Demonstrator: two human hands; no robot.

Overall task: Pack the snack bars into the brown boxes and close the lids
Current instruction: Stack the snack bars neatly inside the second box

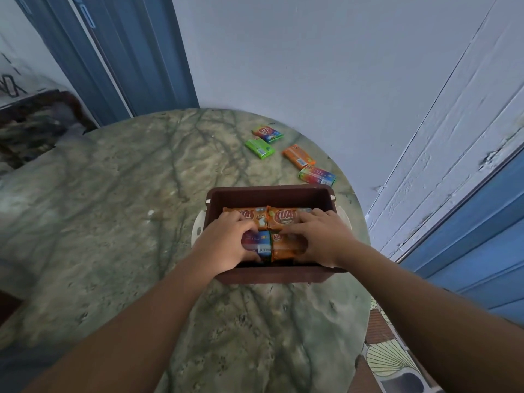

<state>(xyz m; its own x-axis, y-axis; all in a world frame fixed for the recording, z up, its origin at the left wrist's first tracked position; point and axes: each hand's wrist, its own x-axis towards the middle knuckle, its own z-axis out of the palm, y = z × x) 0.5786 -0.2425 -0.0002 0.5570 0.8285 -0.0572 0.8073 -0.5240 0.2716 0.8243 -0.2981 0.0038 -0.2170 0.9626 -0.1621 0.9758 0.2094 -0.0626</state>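
Note:
A brown box (269, 194) stands open on the green marble table (141, 208), with several snack bars packed inside. Two orange bars (282, 218) lie along the far row. My left hand (226, 242) reaches into the box and grips a multicoloured bar (262, 245) in the near row. My right hand (320, 236) lies over the orange bar (286, 246) beside it, fingers curled round it. Beyond the box, loose on the table, lie a green bar (259, 148), an orange bar (298, 156) and two rainbow bars (268, 133) (317, 175).
The white wall (312, 66) stands close behind the table, and a blue door (136, 52) is at the back left. White handles (197, 228) stick out at the box's sides. Patterned floor (391, 361) shows past the table's right edge.

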